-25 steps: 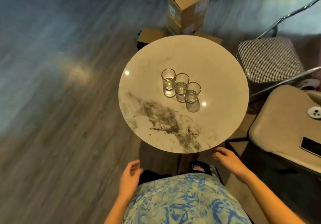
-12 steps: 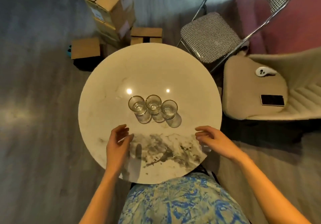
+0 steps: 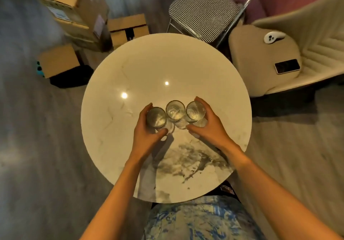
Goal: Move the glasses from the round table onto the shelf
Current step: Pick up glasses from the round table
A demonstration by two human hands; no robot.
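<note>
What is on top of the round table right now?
Three clear glasses in a row: the left hand grips the left glass, the right hand the right glass, the middle glass free. The hands cover their outer sides.

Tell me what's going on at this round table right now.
A person leans over the round marble table, where three clear glasses stand in a row. The left hand grips the left glass and the right hand grips the right glass; the middle glass is untouched. None has reached a shelf, which is out of view.
</note>
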